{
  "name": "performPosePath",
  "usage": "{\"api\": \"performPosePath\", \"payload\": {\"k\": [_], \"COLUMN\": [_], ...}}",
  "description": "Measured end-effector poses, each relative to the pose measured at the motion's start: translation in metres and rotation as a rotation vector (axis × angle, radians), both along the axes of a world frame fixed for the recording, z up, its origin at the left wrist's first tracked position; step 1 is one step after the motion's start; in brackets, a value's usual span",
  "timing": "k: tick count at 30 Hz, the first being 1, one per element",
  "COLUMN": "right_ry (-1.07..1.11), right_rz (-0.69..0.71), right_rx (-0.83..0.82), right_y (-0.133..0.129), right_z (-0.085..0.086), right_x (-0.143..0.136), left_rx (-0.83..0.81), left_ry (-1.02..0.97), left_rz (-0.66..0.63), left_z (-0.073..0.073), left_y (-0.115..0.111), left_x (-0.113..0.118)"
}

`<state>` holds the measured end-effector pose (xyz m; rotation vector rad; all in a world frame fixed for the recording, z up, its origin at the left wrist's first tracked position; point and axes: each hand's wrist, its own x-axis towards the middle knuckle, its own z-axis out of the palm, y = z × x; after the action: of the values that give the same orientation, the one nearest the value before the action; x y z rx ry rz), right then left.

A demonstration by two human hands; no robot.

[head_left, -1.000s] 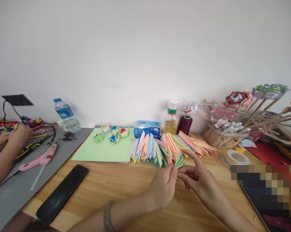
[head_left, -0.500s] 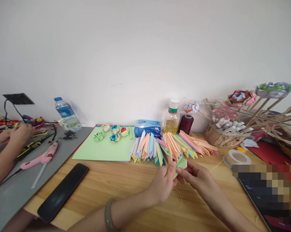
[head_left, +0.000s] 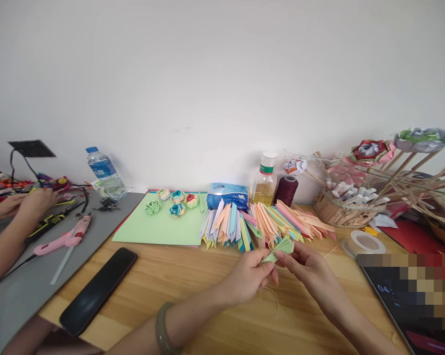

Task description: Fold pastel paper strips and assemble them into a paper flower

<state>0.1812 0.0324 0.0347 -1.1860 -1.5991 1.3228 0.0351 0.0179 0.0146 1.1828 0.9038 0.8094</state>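
Both my hands meet over the wooden table (head_left: 193, 276), just in front of the folded paper strips (head_left: 226, 224). My left hand (head_left: 248, 276) pinches the narrow left end of a folded green paper piece (head_left: 283, 246). The fingers of my right hand (head_left: 306, 264) are closed on its wider, layered right end. A thin thread (head_left: 276, 296) hangs in a loop below my hands. Behind, several small paper flowers (head_left: 177, 210) lie on a green sheet (head_left: 163, 233).
At the far left another person's hands (head_left: 41, 202) work near a pink glue gun (head_left: 65, 240). A phone (head_left: 98, 291), tissue pack (head_left: 228, 195), oil bottle (head_left: 265, 182), thread spool (head_left: 286, 191), tape roll (head_left: 366, 242), basket (head_left: 331, 209) and tablet (head_left: 389, 301) surround my arms.
The green piece has turned to lie more level, and more of it shows between my hands. My left hand has shifted slightly left, with its fingers lower on the paper.
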Motion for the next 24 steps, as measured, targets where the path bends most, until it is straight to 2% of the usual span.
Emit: {"api": "performPosePath", "payload": {"k": [4,10,15,20,24], "right_ry": [0.006,-0.009,-0.082,-0.063,-0.130], "right_rz": [0.047,0.021,0.035,0.280,0.435], "right_rx": [-0.048,-0.007,0.011,0.032,0.029], "right_y": [0.000,0.001,0.001,0.002,0.005], "right_z": [-0.003,-0.006,-0.010,-0.001,0.009], "right_x": [-0.001,0.000,0.000,0.012,0.024], "left_rx": [0.085,0.182,0.147,0.157,0.162], "left_ry": [0.083,0.143,0.117,0.049,-0.013], "left_rz": [0.059,0.145,0.217,0.199,0.184], "left_z": [-0.004,0.009,0.007,0.005,0.005], "left_y": [-0.002,-0.010,-0.007,-0.003,-0.001], "left_x": [0.002,0.005,0.010,0.008,0.005]}}
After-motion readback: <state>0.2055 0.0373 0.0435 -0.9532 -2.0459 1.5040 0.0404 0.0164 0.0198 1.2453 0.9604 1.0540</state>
